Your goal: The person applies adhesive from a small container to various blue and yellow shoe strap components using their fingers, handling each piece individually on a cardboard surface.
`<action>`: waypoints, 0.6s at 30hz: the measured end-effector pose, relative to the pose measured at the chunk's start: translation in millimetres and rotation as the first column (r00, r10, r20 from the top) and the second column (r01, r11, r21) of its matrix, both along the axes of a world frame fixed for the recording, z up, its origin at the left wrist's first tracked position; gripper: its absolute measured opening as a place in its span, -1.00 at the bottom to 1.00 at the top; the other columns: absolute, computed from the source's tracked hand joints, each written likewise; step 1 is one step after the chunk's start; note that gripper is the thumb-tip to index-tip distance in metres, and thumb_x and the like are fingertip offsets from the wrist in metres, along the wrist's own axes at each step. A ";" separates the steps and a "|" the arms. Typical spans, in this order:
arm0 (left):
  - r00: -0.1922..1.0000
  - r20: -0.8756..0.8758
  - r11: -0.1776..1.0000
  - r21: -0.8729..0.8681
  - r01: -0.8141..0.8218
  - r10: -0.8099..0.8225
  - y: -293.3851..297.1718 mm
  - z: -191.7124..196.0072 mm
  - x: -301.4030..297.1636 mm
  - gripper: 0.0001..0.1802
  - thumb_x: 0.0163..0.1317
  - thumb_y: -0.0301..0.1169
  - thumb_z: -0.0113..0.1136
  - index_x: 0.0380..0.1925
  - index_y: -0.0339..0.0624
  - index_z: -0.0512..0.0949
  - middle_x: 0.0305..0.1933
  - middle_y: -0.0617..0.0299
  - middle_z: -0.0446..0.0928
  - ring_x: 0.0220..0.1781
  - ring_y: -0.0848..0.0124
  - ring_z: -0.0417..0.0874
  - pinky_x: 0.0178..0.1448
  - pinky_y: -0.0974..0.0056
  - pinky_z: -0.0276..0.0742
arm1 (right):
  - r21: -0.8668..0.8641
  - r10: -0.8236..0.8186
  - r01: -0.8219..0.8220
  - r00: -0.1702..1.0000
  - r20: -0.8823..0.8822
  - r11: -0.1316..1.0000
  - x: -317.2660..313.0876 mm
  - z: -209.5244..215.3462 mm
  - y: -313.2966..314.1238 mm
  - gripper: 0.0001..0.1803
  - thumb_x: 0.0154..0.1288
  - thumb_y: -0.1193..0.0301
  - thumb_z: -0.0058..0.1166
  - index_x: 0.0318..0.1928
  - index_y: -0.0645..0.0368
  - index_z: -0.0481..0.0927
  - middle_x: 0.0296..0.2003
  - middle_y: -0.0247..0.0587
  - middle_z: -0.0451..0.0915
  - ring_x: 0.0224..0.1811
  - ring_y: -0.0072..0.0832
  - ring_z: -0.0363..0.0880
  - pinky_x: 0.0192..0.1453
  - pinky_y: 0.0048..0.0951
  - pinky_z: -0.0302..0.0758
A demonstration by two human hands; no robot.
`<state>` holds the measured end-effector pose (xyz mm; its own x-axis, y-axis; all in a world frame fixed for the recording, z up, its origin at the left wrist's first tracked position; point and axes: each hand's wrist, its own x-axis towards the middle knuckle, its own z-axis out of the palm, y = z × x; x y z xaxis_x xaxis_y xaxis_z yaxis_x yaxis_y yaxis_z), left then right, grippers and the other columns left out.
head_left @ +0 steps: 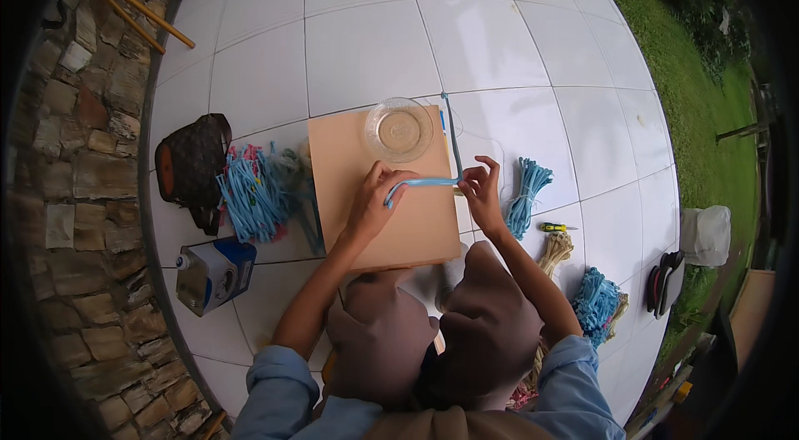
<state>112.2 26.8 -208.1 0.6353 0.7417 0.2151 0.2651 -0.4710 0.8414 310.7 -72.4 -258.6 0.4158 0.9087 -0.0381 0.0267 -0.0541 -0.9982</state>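
A glossy light-blue strip stretches level between my hands, above the right part of a tan board. My left hand pinches it near one end, and a short folded piece hangs below the fingers. My right hand grips it with thumb and finger at a bend, just past the board's right edge. From that bend a darker blue length runs away from me to a small knot on the tiles. A clear glass dish stands on the far right part of the board, apart from both hands.
To the left are a brown bag, a heap of blue and pink strips and a metal can. On the right lie a blue strip bundle, a yellow-handled screwdriver, more blue strips and dark footwear.
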 end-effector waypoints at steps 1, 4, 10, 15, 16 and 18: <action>0.999 0.035 1.000 -0.010 -0.017 0.018 -2.6 7.8 3.0 -0.78 0.06 -0.63 0.17 -0.26 -0.18 0.57 -0.37 0.17 0.40 -0.37 0.38 0.53 -0.27 0.35 0.50 | -0.014 0.002 -0.002 1.000 -0.019 1.000 2.3 1.2 -6.5 -0.41 0.16 0.71 -0.03 0.13 0.14 0.04 -0.28 -0.25 0.36 -0.17 -0.52 0.40 0.01 -0.43 0.41; 0.979 0.198 0.988 -0.132 0.073 -0.046 -14.4 33.3 20.2 -0.82 0.02 -0.60 0.25 -0.32 -0.21 0.55 -0.38 0.21 0.47 -0.36 0.42 0.57 -0.27 0.34 0.53 | -0.014 -0.043 0.042 0.999 -0.034 0.999 14.8 17.8 -30.8 -0.42 0.16 0.70 -0.02 0.12 0.12 0.05 -0.28 -0.26 0.36 -0.15 -0.52 0.39 0.01 -0.44 0.41; 0.937 0.342 0.920 -0.384 0.077 0.064 -33.4 117.5 23.7 -0.85 0.01 -0.60 0.29 -0.45 -0.23 0.50 -0.41 0.30 0.52 -0.34 0.55 0.57 -0.21 0.46 0.52 | 0.131 -0.022 -0.012 0.968 0.251 0.991 30.9 140.3 -63.7 -0.41 0.13 0.62 0.09 0.15 0.12 0.16 -0.33 -0.28 0.44 -0.23 -0.55 0.45 0.00 -0.45 0.39; 0.804 0.578 0.890 -0.430 0.154 0.140 -48.2 198.6 -1.8 -0.81 0.03 -0.61 0.28 -0.42 -0.24 0.44 -0.41 0.29 0.49 -0.35 0.51 0.57 -0.19 0.45 0.51 | 0.096 0.153 -0.198 0.924 0.349 0.976 11.1 258.1 -91.2 -0.29 0.06 0.59 0.18 0.23 0.07 0.19 -0.39 -0.35 0.50 -0.35 -0.59 0.44 -0.08 -0.48 0.41; 0.779 0.611 0.902 -0.404 0.154 0.141 -50.3 202.8 -7.1 -0.80 0.03 -0.62 0.27 -0.42 -0.23 0.43 -0.41 0.28 0.49 -0.34 0.50 0.57 -0.19 0.44 0.52 | 0.094 0.154 -0.216 0.884 0.442 0.972 2.3 271.8 -96.1 -0.31 0.06 0.61 0.16 0.22 0.06 0.22 -0.39 -0.36 0.50 -0.36 -0.59 0.44 -0.10 -0.49 0.41; 0.735 0.661 0.927 -0.355 0.125 0.154 -50.8 206.6 -28.4 -0.79 0.03 -0.63 0.27 -0.41 -0.22 0.41 -0.39 0.27 0.49 -0.32 0.49 0.57 -0.20 0.43 0.53 | 0.047 0.211 -0.268 0.846 0.489 0.962 -23.1 293.0 -98.0 -0.35 0.06 0.62 0.15 0.19 0.07 0.27 -0.39 -0.36 0.50 -0.36 -0.58 0.43 -0.12 -0.49 0.42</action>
<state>83.8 -24.1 -1.6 0.4160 0.8589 0.2988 -0.4253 -0.1067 0.8987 287.6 -170.4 34.4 0.1260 0.9689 0.2131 0.4972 0.1242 -0.8587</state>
